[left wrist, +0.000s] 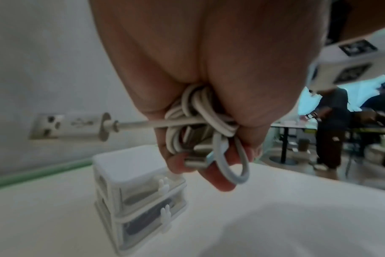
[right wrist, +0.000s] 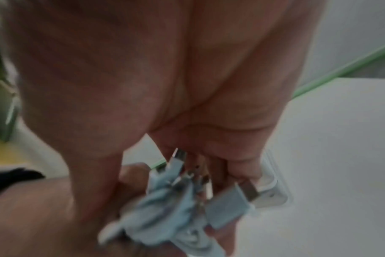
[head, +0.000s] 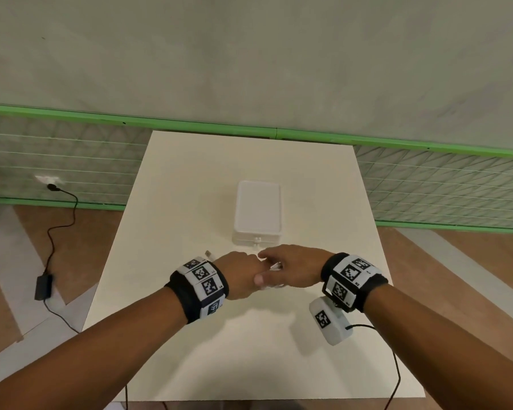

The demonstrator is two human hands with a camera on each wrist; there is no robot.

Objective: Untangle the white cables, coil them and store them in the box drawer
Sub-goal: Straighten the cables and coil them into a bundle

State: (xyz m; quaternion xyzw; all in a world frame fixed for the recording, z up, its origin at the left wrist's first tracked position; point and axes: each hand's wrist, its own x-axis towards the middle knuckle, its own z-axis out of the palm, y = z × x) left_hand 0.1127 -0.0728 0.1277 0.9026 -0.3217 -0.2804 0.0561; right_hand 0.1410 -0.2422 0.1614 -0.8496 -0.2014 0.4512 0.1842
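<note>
Table [head: 249, 350]: pale top, and the box stands on it at mid-depth, so everything here is placed off the box.
Box [head: 258, 208]: a small white two-drawer unit; both drawers look closed, their little pulls facing the person.
Left hand [head: 240, 276]: just in front of the box, fingers curled tight round the cables.
Right hand [head: 290, 266]: right against the left, also just in front of the box; fingers bent in on the cable ends, though the wrist view is too blurred to say exactly which.
Cables [left wrist: 200, 125]: here's the bundle, white loops knotted in the left fist, off the table, not yet in any drawer.
Plug [left wrist: 77, 126]: one USB end pokes out of the fist on a straight run, its long axis pointing away from the right hand.
Key relation: the knot sits between both hands, and the box front lies straight beyond them; I'd judge untangling comes first, with the right hand best placed to pull an end free.
</note>
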